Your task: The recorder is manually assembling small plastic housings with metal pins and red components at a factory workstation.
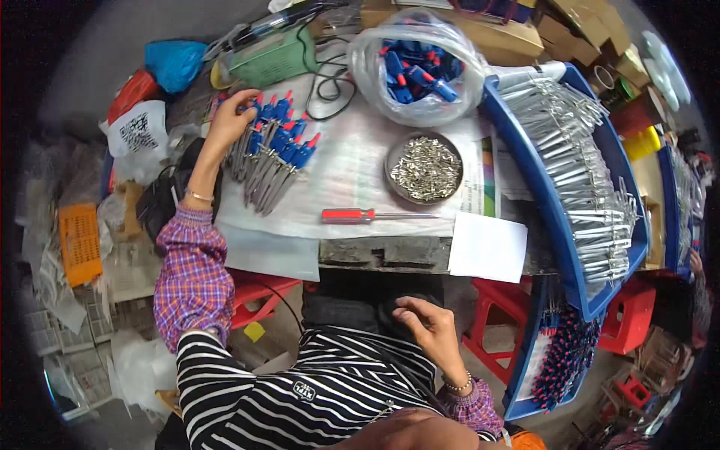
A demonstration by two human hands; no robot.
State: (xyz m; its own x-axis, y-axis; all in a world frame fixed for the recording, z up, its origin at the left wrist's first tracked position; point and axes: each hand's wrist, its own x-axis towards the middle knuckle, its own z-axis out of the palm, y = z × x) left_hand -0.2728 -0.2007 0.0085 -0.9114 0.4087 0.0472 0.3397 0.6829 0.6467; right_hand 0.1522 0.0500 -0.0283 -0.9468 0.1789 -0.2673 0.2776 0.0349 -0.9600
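My left hand (229, 120) reaches to the far left of the table. Its thumb and fingers are closed at the blue end of one of the slim metal tools with blue-and-red handles (283, 146). These tools lie in a fanned pile, handles away from me and grey metal ends toward me. Part of the grip is hidden by my fingers. My right hand (429, 330) hangs over my lap in front of the table edge, fingers loosely bent and apart, holding nothing. A screwdriver (349, 216) with a red-and-grey handle lies crosswise near the front.
A round bowl (389, 180) holds many small metal parts. Behind it sits a clear plastic bag (366, 67) of blue-and-red handles. A blue tray (525, 169) of long metal pieces stands right, near a white paper (489, 246). A green box (271, 58) and cable are at the back.
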